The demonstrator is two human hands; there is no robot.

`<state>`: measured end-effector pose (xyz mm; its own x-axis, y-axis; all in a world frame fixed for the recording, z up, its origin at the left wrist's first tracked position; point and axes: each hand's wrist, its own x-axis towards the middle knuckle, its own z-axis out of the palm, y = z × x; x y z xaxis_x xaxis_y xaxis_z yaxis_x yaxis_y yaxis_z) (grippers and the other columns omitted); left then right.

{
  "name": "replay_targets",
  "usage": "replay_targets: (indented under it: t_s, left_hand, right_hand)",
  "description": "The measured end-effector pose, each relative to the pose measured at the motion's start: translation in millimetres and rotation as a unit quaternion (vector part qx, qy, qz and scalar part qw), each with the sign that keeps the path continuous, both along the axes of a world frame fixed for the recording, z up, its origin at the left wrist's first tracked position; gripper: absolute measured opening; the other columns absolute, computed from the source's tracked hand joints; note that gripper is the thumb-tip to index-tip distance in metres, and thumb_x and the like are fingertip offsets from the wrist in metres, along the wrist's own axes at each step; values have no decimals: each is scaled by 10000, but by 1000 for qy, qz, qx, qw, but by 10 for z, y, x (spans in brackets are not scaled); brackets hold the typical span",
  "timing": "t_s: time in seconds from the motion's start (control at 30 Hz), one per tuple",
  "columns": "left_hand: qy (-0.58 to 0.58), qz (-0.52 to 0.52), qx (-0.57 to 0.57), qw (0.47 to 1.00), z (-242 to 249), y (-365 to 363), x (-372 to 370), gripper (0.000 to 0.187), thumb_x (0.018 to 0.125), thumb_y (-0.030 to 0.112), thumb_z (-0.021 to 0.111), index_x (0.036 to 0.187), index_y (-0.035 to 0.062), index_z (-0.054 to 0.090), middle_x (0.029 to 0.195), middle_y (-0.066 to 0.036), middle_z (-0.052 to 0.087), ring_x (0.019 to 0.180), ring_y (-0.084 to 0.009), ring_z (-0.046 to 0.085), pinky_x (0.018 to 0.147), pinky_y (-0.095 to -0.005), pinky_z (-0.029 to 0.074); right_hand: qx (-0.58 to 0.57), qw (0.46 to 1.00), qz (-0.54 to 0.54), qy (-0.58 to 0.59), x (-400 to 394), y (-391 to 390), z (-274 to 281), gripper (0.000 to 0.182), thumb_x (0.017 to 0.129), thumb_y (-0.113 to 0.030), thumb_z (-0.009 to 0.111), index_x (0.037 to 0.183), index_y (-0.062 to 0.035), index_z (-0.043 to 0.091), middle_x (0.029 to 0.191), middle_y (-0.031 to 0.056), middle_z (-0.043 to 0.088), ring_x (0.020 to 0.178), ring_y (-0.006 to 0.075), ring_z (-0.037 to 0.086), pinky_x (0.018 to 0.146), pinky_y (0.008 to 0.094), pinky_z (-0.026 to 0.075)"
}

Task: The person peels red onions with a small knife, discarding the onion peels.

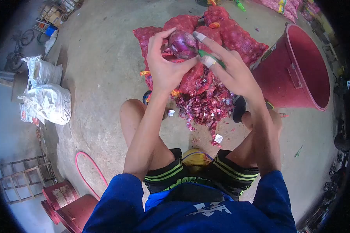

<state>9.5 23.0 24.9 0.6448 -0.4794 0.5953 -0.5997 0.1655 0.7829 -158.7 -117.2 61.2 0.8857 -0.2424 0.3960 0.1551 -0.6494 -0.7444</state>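
Observation:
Raised in front of me, my left hand (165,64) grips a shiny purple-red onion (183,44) between thumb and fingers. My right hand (227,66) is closed round a green-handled tool (214,59), whose tip is at the onion's right side; its blade cannot be made out. White wraps cover some right fingertips. Beneath both hands lie red mesh sacks (235,37) full of onions. A heap of loose purple peelings (204,106) spreads on the floor between the sacks and my knees.
A large red tub (276,77) stands tilted at the right. White sacks (50,101) are on the left. Red containers (76,211) and a pink hose (90,171) lie lower left. A yellow object (197,159) shows between my thighs.

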Motion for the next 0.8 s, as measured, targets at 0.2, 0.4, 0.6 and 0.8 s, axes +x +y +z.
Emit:
replay_targets:
  t_s: [0.2, 0.4, 0.6, 0.8]
  left_hand:
    - [65, -5, 27, 997, 8, 29, -34, 745, 601, 159, 1011, 1269, 74, 694, 1199, -76, 678, 1058, -228, 668, 961, -372, 539]
    - [238, -122, 8, 964, 117, 65, -113, 794, 627, 129, 1036, 1327, 55, 668, 1275, -48, 686, 1111, -171, 673, 961, -339, 563]
    - [331, -300, -88, 890, 160, 93, -140, 886, 744, -70, 924, 1535, 45, 542, 1391, -71, 650, 1227, -183, 669, 1060, -366, 575]
    - [502, -350, -83, 787, 172, 139, -147, 834, 853, -47, 843, 1590, 59, 467, 1399, -86, 647, 1240, -209, 679, 1094, -394, 574]
  right_hand:
    - [-132, 984, -88, -78, 116, 42, -156, 507, 1075, -184, 609, 1579, -151, 559, 659, 198, 558, 562, 367, 584, 588, 442, 491]
    - [46, 990, -136, -11, 142, 8, -66, 445, 1115, -223, 582, 1552, -138, 598, 661, 121, 519, 577, 166, 482, 612, 361, 474]
    - [141, 982, -124, -22, 128, -56, -84, 447, 1137, -266, 558, 1547, -92, 595, 767, 38, 541, 738, 74, 457, 722, 291, 479]
    - [147, 980, -126, -42, 166, -131, -164, 473, 1144, -280, 546, 1574, -83, 571, 804, -5, 576, 734, 72, 532, 701, 284, 489]
